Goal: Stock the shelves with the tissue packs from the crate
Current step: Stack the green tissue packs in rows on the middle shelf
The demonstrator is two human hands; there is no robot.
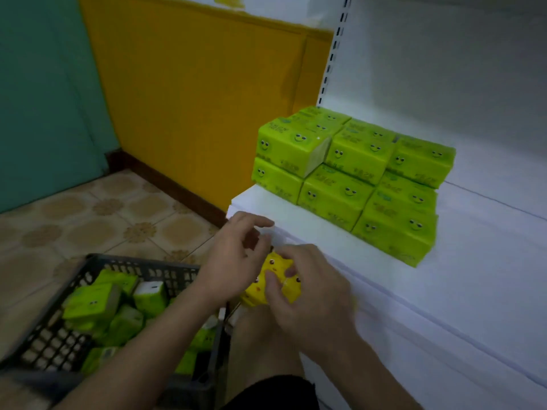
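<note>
Tissue packs (97, 303) in crate (139, 262), right hand (310, 294) grips yellow pack (273, 265)

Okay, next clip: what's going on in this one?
A person crouched beside a white metal shelf is stocking tissue packs. The right hand grips a small yellow plastic-wrapped tissue pack at the shelf's front edge. The left hand is at the pack too, but whether it grips is unclear. Green smiley-face tissue packs already stand stacked two high on the shelf, and more lie in the black plastic lattice crate on the floor.
</note>
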